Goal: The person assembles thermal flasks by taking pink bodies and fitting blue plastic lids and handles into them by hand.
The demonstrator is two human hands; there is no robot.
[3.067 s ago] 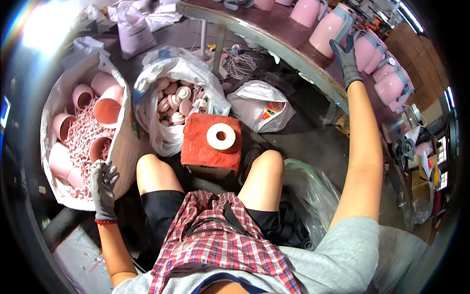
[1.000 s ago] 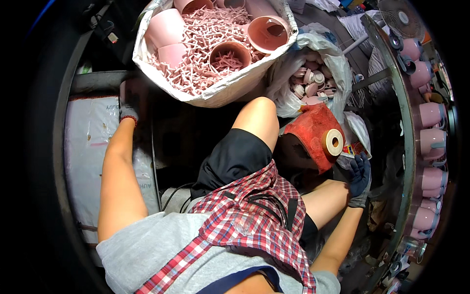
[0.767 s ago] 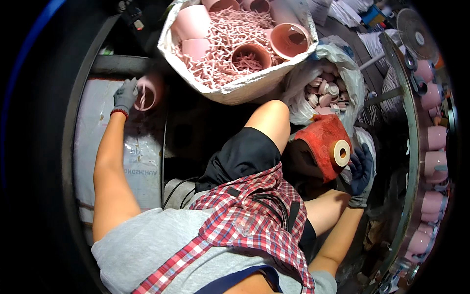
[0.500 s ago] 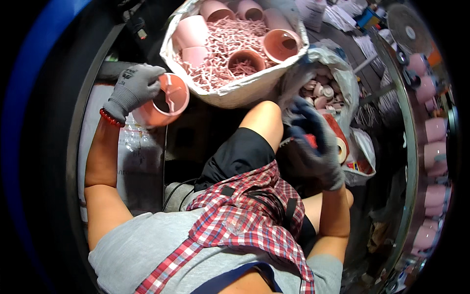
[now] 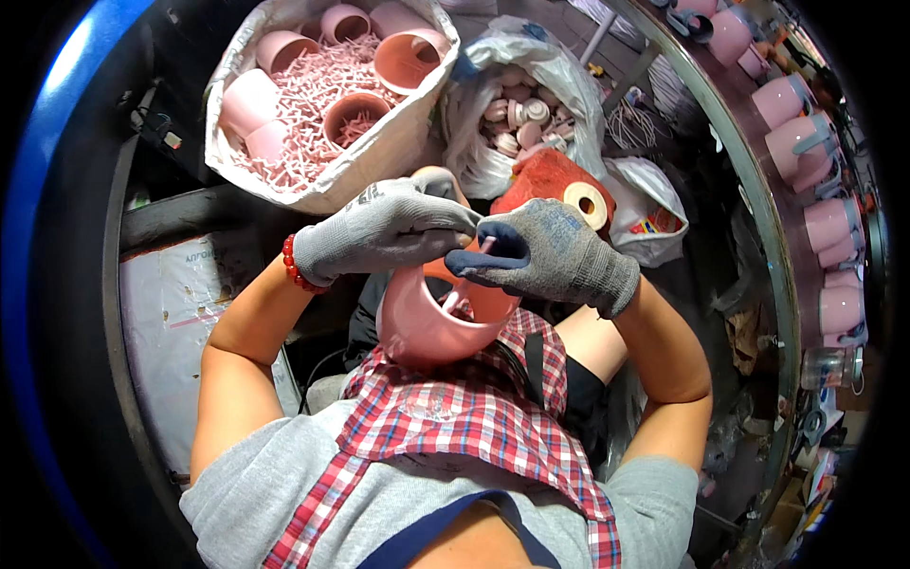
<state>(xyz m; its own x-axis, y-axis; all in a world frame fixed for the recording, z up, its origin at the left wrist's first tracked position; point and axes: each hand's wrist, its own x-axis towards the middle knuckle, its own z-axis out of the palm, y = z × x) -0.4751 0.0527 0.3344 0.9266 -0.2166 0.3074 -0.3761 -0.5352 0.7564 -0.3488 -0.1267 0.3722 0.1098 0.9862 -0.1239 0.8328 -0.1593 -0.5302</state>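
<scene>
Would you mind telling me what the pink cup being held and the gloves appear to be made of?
The pink cup looks like moulded plastic: smooth, evenly coloured, faintly glossy wall. The gloves on the left hand and right hand look like grey knit fabric, with darker, probably rubber-coated, fingertips.

Bright, even light, sharp centre; fisheye bending and black vignette at rim.

Both gloved hands meet in front of the chest

The left hand (image 5: pixel 384 230), in a grey knit glove with a red bead bracelet at the wrist, curls palm-down, fingers bent. The right hand (image 5: pixel 550 254), grey-gloved with dark blue fingertips, pinches toward it, fingertips almost touching. Both bare forearms rise from bent elbows, angling inward.
</scene>
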